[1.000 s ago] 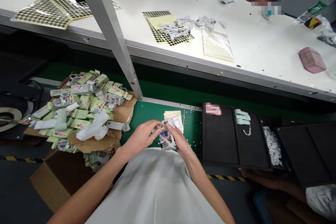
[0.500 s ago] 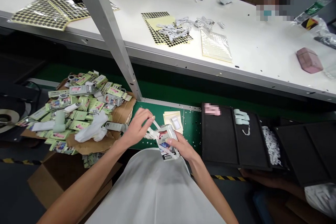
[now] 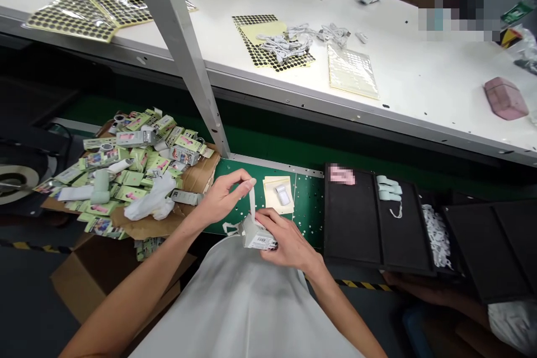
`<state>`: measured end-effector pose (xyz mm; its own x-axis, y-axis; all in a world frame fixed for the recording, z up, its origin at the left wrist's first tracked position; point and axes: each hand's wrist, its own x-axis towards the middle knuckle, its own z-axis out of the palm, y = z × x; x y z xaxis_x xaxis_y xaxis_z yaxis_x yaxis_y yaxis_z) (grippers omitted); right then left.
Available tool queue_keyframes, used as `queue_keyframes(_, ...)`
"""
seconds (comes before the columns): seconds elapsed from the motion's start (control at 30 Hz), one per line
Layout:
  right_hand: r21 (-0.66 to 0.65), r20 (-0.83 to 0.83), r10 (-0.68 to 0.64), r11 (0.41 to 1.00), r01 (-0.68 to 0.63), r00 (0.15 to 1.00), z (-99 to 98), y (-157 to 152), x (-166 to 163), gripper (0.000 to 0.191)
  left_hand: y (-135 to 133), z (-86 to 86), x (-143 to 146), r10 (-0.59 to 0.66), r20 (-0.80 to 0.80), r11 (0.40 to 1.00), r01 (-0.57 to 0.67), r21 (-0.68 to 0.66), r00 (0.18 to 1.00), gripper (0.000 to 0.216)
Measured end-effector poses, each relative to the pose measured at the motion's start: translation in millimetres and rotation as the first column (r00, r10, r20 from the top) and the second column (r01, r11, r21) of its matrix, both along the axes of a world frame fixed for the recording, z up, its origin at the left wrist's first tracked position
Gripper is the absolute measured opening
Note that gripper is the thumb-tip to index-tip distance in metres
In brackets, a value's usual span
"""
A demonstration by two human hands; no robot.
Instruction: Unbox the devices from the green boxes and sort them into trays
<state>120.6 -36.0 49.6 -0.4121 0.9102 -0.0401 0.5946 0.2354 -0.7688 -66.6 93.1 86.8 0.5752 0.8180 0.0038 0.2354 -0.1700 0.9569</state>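
Observation:
My right hand (image 3: 290,239) grips a small printed carton (image 3: 255,236) just above my lap, with its grey-white side and barcode facing up. Between the thumb and fingers of my left hand (image 3: 224,194) is the top end of a narrow white strip (image 3: 252,201), which runs down taut to the carton. A crumpled white piece (image 3: 230,229) sticks out at the carton's left side. Just beyond, on the green bench, a small white-grey item (image 3: 282,194) rests on cream sheets (image 3: 272,184).
To the left, many green and grey cartons (image 3: 130,193) are heaped on cardboard (image 3: 205,179). Black trays (image 3: 350,224) on the right hold mint-green pieces (image 3: 388,187). A metal post (image 3: 180,39) rises by the white shelf (image 3: 268,84). Another person's arm (image 3: 436,293) is at lower right.
The carton has turned so its barcode side now faces up, and my right hand has shifted over its top. My left hand has risen slightly, drawing the strip upright.

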Motion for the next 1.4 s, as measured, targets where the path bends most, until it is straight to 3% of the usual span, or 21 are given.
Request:
queue_keyframes(0.13,0.076,0.202,-0.002,0.997,-0.014,0.979,-5.0,0.8,-3.2,0.071,-17.8,10.4,9.8,0.020,0.077,0.985,-0.006,-0.172,0.997,0.041)
queue_keyframes(0.23,0.106,0.238,-0.009,0.994,-0.016,0.971,-11.2,1.8,-4.0,0.065,-27.9,12.5,14.0,0.016,0.129,0.957,0.023,-0.290,0.991,0.035)
queue_keyframes(0.3,0.102,0.174,-0.058,0.994,0.040,0.983,-16.6,3.0,-3.9,0.067,-28.5,9.0,11.6,0.095,0.181,0.951,-0.035,-0.306,0.979,0.037)
queue_keyframes(0.4,0.060,-0.020,-0.219,0.974,0.220,0.975,-26.6,4.3,-4.2,0.070,-25.6,-5.1,-1.3,0.261,0.243,0.927,-0.173,-0.332,0.934,0.063)
queue_keyframes(0.47,0.063,-0.096,-0.322,0.942,0.328,0.942,-33.9,4.1,-5.4,0.069,-27.5,-18.6,-12.8,0.366,0.158,0.893,-0.298,-0.337,0.917,0.067)
queue_keyframes(0.53,0.115,-0.068,-0.380,0.915,0.386,0.922,-40.3,2.9,-7.0,0.072,-34.6,-31.9,-22.1,0.416,-0.008,0.867,-0.399,-0.300,0.910,0.055)
queue_keyframes(0.6,0.181,0.014,-0.395,0.905,0.386,0.919,-44.6,1.4,-8.3,0.079,-44.7,-41.4,-26.3,0.330,-0.121,0.883,-0.352,-0.310,0.936,0.044)
queue_keyframes(0.7,0.256,0.137,-0.343,0.919,0.301,0.929,-46.4,0.4,-8.6,0.089,-56.5,-45.4,-23.6,0.119,-0.090,0.886,-0.146,-0.441,0.989,0.034)
queue_keyframes(0.9,0.351,0.255,-0.269,0.921,0.170,0.929,-43.9,3.9,-3.1,0.089,-56.7,-40.4,-12.5,0.062,-0.049,0.816,-0.079,-0.572,0.997,0.034)
queue_keyframes(0.97,0.357,0.271,-0.263,0.921,0.157,0.926,-43.6,5.0,-1.2,0.089,-56.7,-40.0,-11.0,0.097,-0.053,0.853,-0.111,-0.510,0.994,0.035)
queue_keyframes(1.03,0.354,0.281,-0.254,0.924,0.146,0.925,-43.7,5.4,0.2,0.089,-57.6,-39.4,-10.2,0.125,-0.060,0.923,-0.138,-0.360,0.990,0.037)
queue_keyframes(1.17,0.350,0.313,-0.218,0.931,0.101,0.924,-46.4,4.3,1.4,0.087,-56.9,-36.8,-9.6,0.062,-0.133,0.988,-0.080,-0.135,0.989,0.021)
queue_keyframes(1.3,0.391,0.358,-0.189,0.920,0.037,0.915,-58.4,3.6,1.6,0.075,-52.4,-38.9,-8.7,-0.004,-0.227,0.990,-0.028,-0.137,0.974,0.018)
queue_keyframes(1.4,0.454,0.396,-0.174,0.891,-0.027,0.902,-71.6,4.9,3.8,0.067,-49.8,-47.5,-8.3,-0.116,-0.270,0.960,0.039,-0.276,0.956,0.017)
